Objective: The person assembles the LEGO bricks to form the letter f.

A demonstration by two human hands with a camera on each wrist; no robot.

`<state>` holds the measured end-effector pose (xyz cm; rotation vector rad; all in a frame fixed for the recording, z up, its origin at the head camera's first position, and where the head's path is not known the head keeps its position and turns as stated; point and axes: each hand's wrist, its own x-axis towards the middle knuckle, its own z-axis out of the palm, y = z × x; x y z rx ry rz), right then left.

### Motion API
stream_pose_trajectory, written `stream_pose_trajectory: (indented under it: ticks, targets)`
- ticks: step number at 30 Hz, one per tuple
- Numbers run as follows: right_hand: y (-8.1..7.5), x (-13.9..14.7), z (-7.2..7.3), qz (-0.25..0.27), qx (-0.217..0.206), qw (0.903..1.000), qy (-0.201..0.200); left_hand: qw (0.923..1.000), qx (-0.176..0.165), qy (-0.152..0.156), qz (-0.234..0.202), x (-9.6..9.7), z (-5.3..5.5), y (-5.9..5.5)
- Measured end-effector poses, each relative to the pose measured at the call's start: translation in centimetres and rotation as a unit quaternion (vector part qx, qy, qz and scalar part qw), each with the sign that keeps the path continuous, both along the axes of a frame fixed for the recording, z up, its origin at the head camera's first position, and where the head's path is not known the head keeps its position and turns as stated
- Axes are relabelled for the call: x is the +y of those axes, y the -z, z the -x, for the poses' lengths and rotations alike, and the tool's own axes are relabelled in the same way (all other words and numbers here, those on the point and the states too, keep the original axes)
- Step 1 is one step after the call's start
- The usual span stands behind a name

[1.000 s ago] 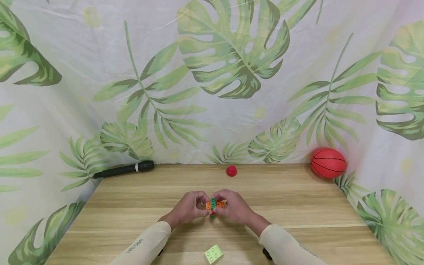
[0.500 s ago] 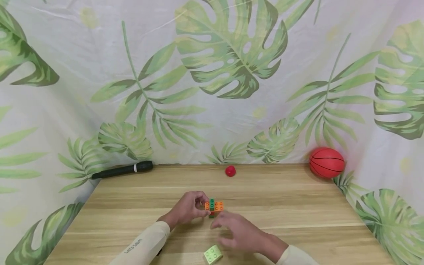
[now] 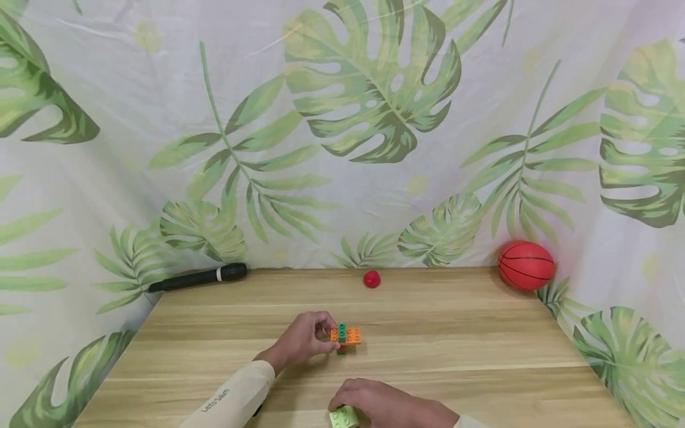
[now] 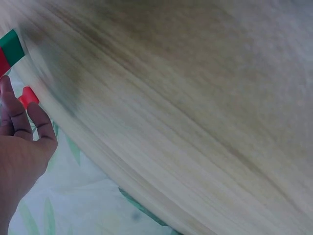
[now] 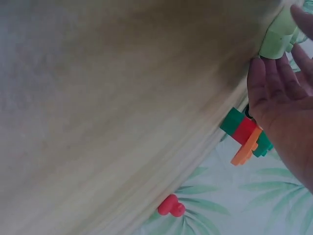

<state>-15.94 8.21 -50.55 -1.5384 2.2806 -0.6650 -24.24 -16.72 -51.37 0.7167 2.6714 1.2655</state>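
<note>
A small stack of toy building bricks stands mid-table: an orange brick (image 3: pixel 353 336) lies crosswise under a green brick (image 3: pixel 342 330), with red and dark green (image 5: pixel 232 118) below. My left hand (image 3: pixel 305 337) pinches the stack's left end between thumb and fingers. Close to the front edge of the head view, my right hand (image 3: pixel 382 404) holds a light green brick (image 3: pixel 342 418), its fingers over the far and right sides. The right wrist view shows fingertips against that light green brick (image 5: pixel 275 45), with the thumb opposite. Fingers partly hide both holds.
On the wooden table (image 3: pixel 428 333), a small red knobbed piece (image 3: pixel 371 279) sits at the back. A black microphone-like stick (image 3: pixel 198 277) lies back left, and a red mini basketball (image 3: pixel 526 265) rests back right. Leaf-print cloth (image 3: pixel 348 119) hangs behind.
My right hand has let go of the stack's right end, moved toward me and taken hold of the light green brick. The left hand has stayed on the stack.
</note>
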Motion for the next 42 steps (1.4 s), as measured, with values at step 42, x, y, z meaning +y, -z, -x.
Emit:
stream_pose_trajectory:
  ticks: [42]
  targets:
    - [-4.4, 1.1, 2.6, 0.126, 0.020, 0.9624, 0.240, 1.0000, 0.007, 0.001, -0.005, -0.2, -0.1, 0.0]
